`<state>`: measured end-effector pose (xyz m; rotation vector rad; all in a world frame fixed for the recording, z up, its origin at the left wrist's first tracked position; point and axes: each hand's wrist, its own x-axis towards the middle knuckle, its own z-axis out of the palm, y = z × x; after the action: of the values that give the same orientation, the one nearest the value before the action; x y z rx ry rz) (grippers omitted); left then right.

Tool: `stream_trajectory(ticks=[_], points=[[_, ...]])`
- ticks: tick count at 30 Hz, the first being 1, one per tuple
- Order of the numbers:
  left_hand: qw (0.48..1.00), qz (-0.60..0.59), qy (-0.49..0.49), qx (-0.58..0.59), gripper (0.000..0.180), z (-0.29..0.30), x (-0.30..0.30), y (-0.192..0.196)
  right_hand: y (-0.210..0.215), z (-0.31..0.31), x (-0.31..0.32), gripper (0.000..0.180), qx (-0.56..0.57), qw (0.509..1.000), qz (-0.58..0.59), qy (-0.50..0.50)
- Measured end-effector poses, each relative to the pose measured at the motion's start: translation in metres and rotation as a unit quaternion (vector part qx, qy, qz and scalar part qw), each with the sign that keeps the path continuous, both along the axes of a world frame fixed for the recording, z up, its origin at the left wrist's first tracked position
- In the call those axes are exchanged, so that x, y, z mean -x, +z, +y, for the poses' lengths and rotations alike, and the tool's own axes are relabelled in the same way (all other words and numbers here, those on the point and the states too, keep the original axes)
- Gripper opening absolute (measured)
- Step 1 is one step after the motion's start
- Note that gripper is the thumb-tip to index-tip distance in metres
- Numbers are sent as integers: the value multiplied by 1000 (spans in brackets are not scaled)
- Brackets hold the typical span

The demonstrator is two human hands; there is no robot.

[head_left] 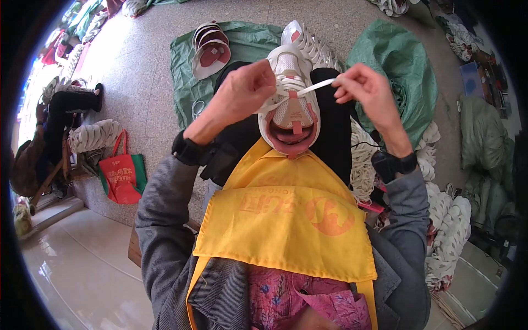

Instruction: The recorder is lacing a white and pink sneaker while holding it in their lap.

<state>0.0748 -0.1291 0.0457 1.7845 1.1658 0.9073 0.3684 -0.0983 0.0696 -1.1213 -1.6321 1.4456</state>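
Head view, hands lacing white sneaker (290,102), green sacks (396,60), shoe piles (448,231) around

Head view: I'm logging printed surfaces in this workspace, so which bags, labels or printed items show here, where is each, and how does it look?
Red tote bag with green sides: on the floor at the left, boxy, pale print on its face.
Yellow apron: across the person's lap, orange round emblem and lettering.
Blue flat box: far right by the wall, rectangular; its print is too small to tell.
No screens or signs in view.
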Motion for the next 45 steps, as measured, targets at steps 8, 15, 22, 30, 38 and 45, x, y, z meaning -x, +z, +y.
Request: stream_trajectory(ticks=[8, 15, 22, 30, 38, 45], points=[[997, -34, -29, 65, 8, 4, 28, 33, 12, 1, -74, 19, 49, 936, 319, -140], [978, -150, -92, 110, 9, 6, 8, 46, -7, 4, -142, 16, 4, 924, 354, -142], [993, -81, -82, 17, 11, 4, -1, 16, -34, 22, -230, 14, -68, 891, 313, -323], [1000, -11, 17, 11, 15, -43, 1, -4, -35, -2, -189, 20, -131, 918, -73, -367], [982, 133, 24, -129, 10, -43, -1, 9, -37, -42, 7, 31, -372, 897, -238, -18], [959, 167, 62, -221, 12, -24, 4, 8, -50, -37, 26, 19, -387, 880, -274, 9]])
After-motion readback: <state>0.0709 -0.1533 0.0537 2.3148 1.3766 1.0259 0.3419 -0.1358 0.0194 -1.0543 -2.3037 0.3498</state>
